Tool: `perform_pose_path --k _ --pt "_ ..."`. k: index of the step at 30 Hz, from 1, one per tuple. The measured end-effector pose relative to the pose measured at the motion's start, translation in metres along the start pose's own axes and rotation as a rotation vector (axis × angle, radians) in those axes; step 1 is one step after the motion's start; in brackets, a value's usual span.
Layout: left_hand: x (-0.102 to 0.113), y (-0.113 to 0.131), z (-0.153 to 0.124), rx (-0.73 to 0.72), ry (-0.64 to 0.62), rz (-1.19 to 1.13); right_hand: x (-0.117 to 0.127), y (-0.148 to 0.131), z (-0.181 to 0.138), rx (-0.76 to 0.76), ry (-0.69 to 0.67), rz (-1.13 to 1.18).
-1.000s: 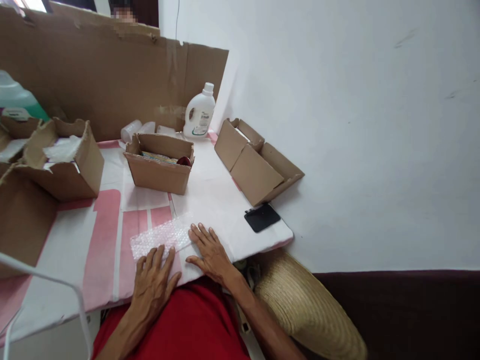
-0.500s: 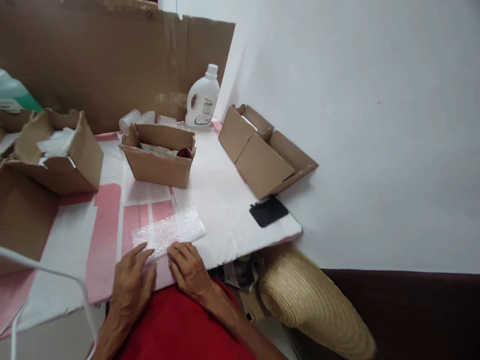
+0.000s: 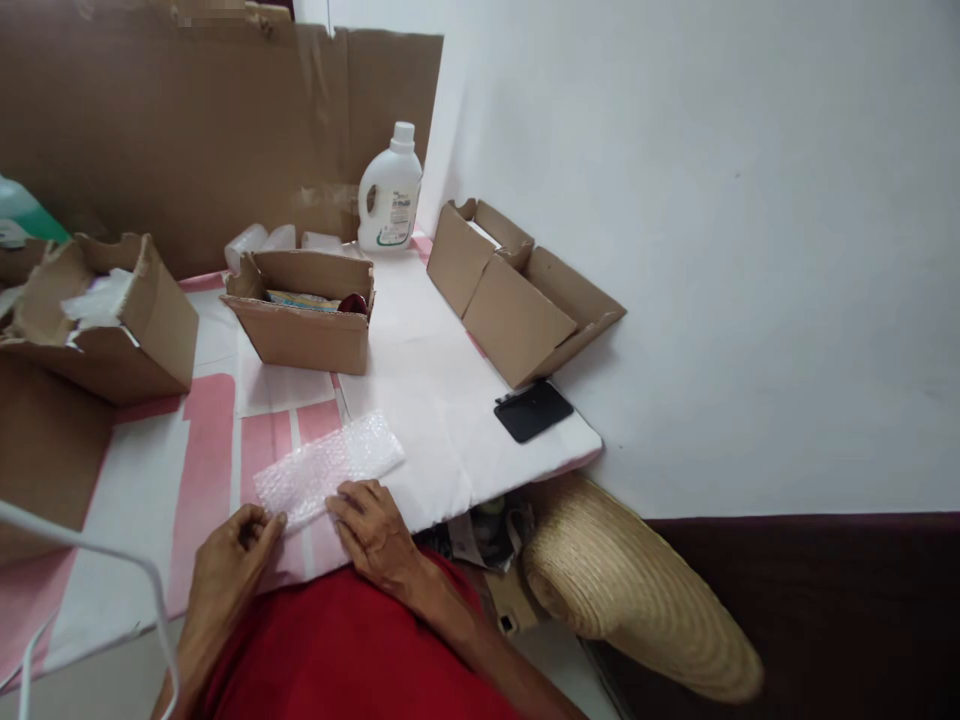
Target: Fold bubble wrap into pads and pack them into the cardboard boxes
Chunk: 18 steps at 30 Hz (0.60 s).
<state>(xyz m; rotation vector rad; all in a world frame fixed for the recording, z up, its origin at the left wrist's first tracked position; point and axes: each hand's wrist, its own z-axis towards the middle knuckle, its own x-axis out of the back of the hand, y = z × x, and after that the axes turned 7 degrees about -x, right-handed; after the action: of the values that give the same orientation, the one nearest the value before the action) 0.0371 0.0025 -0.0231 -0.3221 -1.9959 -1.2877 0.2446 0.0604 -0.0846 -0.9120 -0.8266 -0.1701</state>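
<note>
The bubble wrap sheet (image 3: 330, 468) lay flat on the table (image 3: 442, 420), close to the near edge, just in front of the person. The left hand (image 3: 225, 560) sat at the sheet's 8 o'clock corner, and its curled fingers pinched that corner. The right hand (image 3: 371, 530) rested at 5 o'clock, fingers loose and spread, tips pressing on the sheet's near edge.

It looked like early going: nothing sat on the sheet and no part was folded over.

At 12 o'clock from the sheet stood an open cardboard box (image 3: 304, 335) with small things inside. At 10 o'clock was a torn box (image 3: 142, 340). At 2 o'clock a folded box (image 3: 525, 310) leaned on the white wall (image 3: 712, 250), with a flat black thing (image 3: 532, 410) near the table corner. The white cloth between sheet and boxes was bare, so there was room to slide. The table edge was close at 6 o'clock, and a straw hat (image 3: 637, 590) sat under the table's corner at 4 o'clock
</note>
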Motion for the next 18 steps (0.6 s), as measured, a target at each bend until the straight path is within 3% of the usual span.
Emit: perform_pose_path --k 5,7,12,18 --pt "-0.010 0.019 -0.005 0.093 -0.105 -0.456 0.002 -0.001 0.002 -0.018 0.003 0.005" --pt "-0.019 0.031 0.000 0.037 -0.127 -0.544 0.003 -0.001 0.003 -0.015 0.003 0.024" --pt "-0.044 0.054 0.022 -0.085 -0.124 -0.558 0.006 0.001 0.004 0.015 0.006 0.097" --pt "-0.061 0.057 0.034 -0.142 -0.118 -0.468 0.008 0.005 0.004 0.047 0.059 0.148"
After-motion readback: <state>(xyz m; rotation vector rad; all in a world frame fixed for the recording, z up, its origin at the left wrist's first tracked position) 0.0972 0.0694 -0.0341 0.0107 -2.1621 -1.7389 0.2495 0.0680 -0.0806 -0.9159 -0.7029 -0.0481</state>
